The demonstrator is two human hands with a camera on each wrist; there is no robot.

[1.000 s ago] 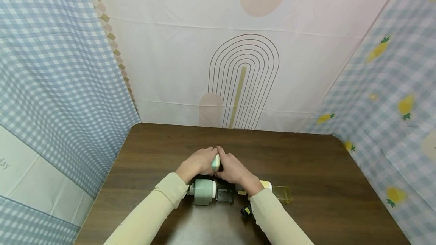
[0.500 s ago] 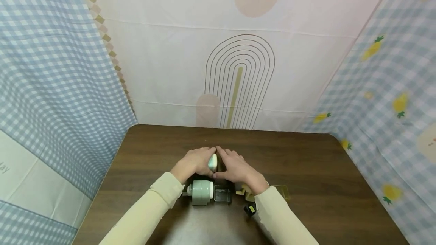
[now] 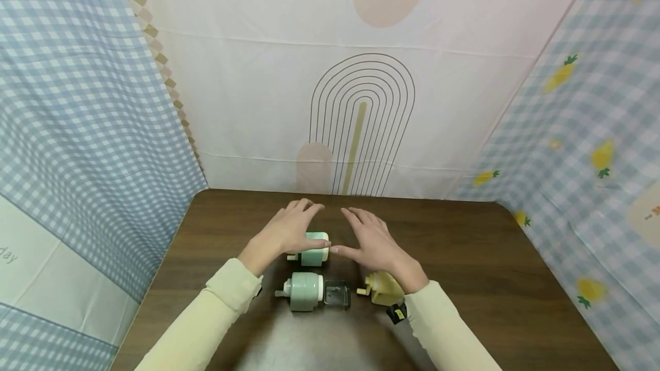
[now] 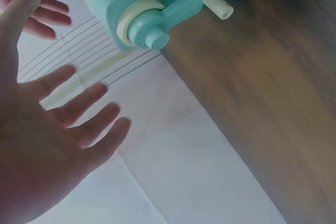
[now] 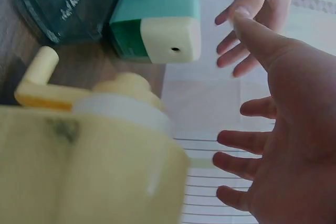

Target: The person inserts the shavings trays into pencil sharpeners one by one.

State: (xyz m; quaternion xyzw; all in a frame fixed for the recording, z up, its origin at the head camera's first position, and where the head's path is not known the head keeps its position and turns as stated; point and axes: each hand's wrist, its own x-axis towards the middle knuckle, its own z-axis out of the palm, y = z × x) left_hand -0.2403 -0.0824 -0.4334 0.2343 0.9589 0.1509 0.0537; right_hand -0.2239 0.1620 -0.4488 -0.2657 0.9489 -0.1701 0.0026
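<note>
Wooden tabletop, left hand, right hand apart, empty; a careless reach could nudge the mint pencil sharpener toward the far edge!

A teal-and-cream crank sharpener sits on the table.

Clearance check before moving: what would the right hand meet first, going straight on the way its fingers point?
Probably the white cloth beyond the table; on its way, the right hand may pass near the left hand, though depth is unclear.
</note>
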